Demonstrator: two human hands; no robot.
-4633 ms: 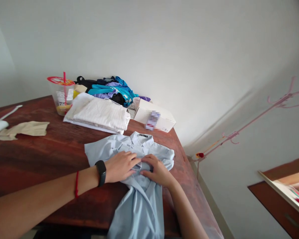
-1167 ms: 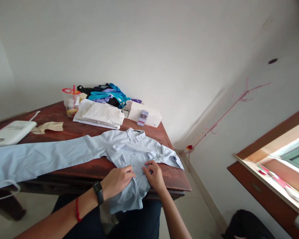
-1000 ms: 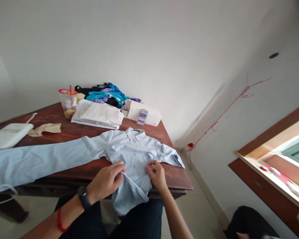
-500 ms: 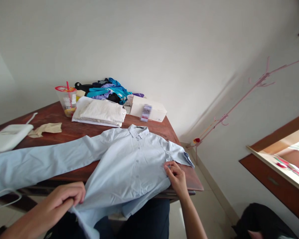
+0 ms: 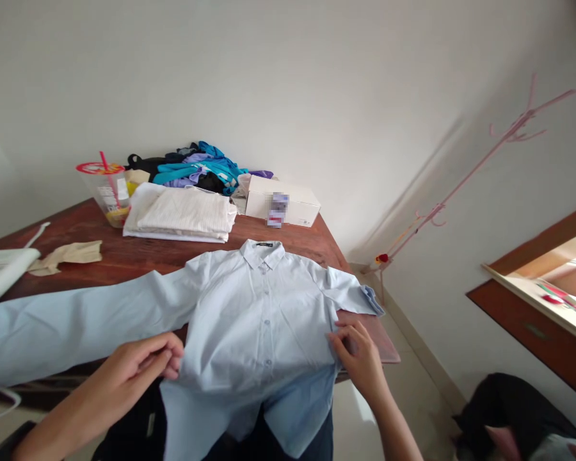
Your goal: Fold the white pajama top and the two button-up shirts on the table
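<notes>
A light blue button-up shirt (image 5: pixel 240 320) lies front up on the table, collar away from me. Its left-hand sleeve stretches out long across the table, while the right-hand sleeve is short with a folded cuff. The lower part hangs over the table's front edge onto my lap. My left hand (image 5: pixel 148 362) is closed at the shirt's left side edge, fingers curled; the fingertips are partly hidden. On the opposite side, my right hand (image 5: pixel 358 352) pinches the shirt's side edge below the short sleeve.
The wooden table (image 5: pixel 173 256) also bears folded white clothes (image 5: pixel 182 211), a plastic cup (image 5: pixel 108 195) with a straw, a white box (image 5: pixel 297 202) and a clothes pile (image 5: pixel 206 166). A white device (image 5: pixel 4 272) stands at left. A pink coat rack (image 5: pixel 480 160) leans right.
My left hand has let the bottom hem drop and moved up and right to the shirt's side. The hem now hangs over my lap. My right hand shifted slightly right and down.
</notes>
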